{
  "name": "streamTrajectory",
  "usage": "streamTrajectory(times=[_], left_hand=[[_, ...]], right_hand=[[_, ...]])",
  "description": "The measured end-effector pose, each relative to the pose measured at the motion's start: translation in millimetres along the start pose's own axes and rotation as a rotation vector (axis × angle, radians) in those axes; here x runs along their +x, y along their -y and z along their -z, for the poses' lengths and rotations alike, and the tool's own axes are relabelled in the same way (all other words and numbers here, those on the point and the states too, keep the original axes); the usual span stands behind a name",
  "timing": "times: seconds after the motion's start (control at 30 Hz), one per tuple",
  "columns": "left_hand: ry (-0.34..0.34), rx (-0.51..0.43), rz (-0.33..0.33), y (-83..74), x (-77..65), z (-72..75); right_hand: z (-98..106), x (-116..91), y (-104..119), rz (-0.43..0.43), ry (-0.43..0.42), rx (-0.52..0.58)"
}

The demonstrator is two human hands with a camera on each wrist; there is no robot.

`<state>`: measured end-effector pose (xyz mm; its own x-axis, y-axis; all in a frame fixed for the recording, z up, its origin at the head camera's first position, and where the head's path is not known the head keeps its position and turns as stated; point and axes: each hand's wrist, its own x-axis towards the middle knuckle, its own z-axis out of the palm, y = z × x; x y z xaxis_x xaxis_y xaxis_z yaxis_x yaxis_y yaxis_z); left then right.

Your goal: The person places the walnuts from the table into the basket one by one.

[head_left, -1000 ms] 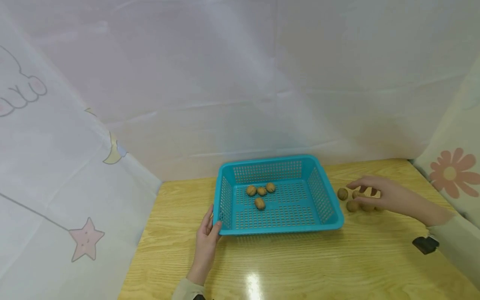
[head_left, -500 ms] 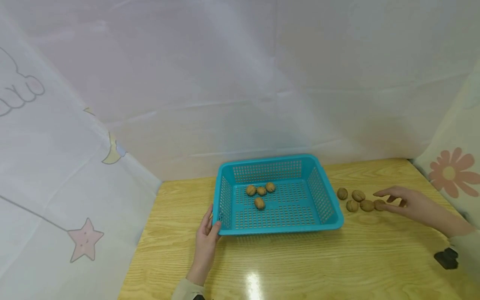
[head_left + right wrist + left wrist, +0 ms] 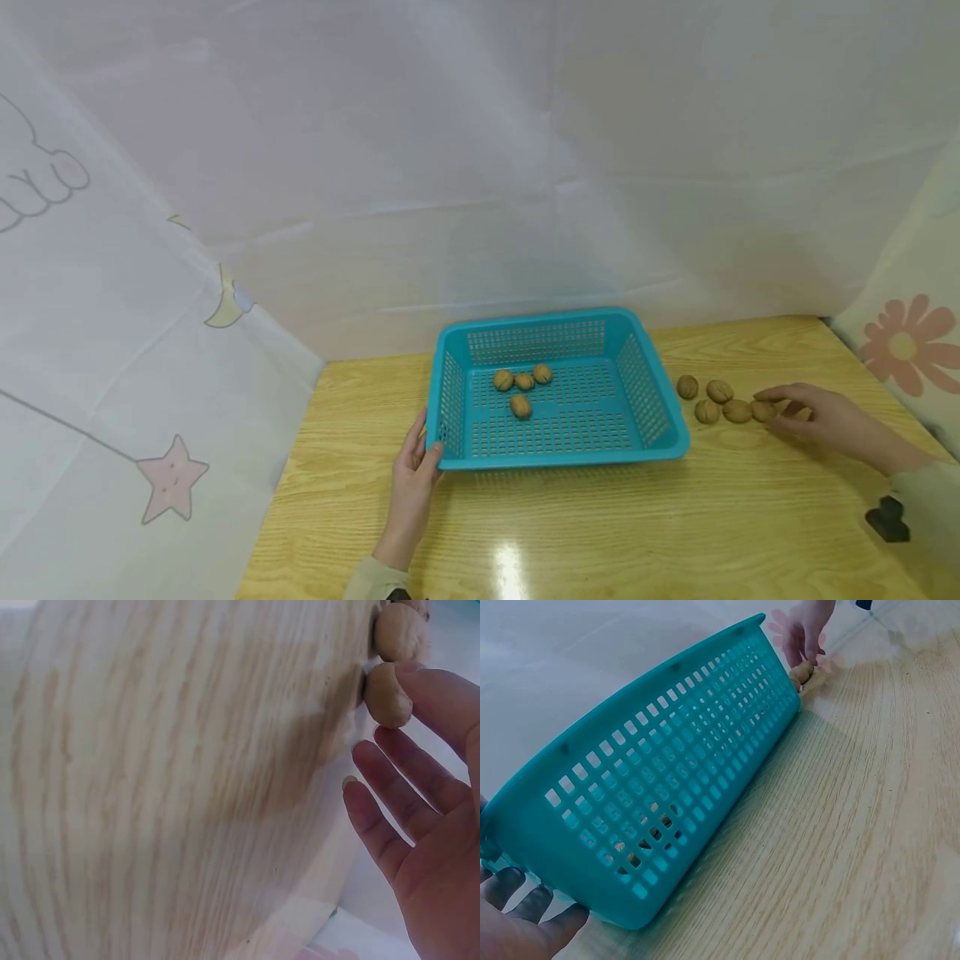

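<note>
Hands well apart. Left hand (image 3: pixel 412 483) clamped on the near-left corner of a blue perforated basket (image 3: pixel 562 460), thumb on the rim, fingers outside. Right hand (image 3: pixel 832 421) at the rightmost walnut (image 3: pixel 762 410), thumb touching it, fingers curved close by; cannot tell whether the pinch is closed. Four other walnuts (image 3: pixel 737 411) lie near it on the table (image 3: pixel 600 533), right of the basket. Inside the basket: four inner walnuts (image 3: pixel 521 407), three in a row toward the far wall, one nearer. Beyond the table: pale sheeting (image 3: pixel 487 167), pink star (image 3: pixel 172 479) printed at left, red flower (image 3: pixel 902 346) at right
</note>
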<state>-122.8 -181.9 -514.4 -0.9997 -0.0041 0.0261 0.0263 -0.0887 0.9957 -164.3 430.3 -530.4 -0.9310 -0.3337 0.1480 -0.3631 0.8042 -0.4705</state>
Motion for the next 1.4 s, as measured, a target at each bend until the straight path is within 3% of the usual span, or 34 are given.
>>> streamTrajectory(times=[0.37, 0.53, 0.8, 1.4], left_hand=[[0.006, -0.02, 0.0, 0.2, 0.6, 0.5], [0.001, -0.025, 0.013, 0.8, 1.4, 0.5], [0.0, -0.024, 0.006, 2.3, 2.4, 1.5], [0.007, -0.027, 0.005, 1.1, 1.8, 0.6]], right_hand=[[-6, 7, -5, 0.005, 0.007, -0.01], [-2, 6, -1, 0.019, -0.032, -0.032], [11, 9, 22, 0.064, -0.092, -0.045], [26, 36, 87, 0.181, -0.068, -0.046]])
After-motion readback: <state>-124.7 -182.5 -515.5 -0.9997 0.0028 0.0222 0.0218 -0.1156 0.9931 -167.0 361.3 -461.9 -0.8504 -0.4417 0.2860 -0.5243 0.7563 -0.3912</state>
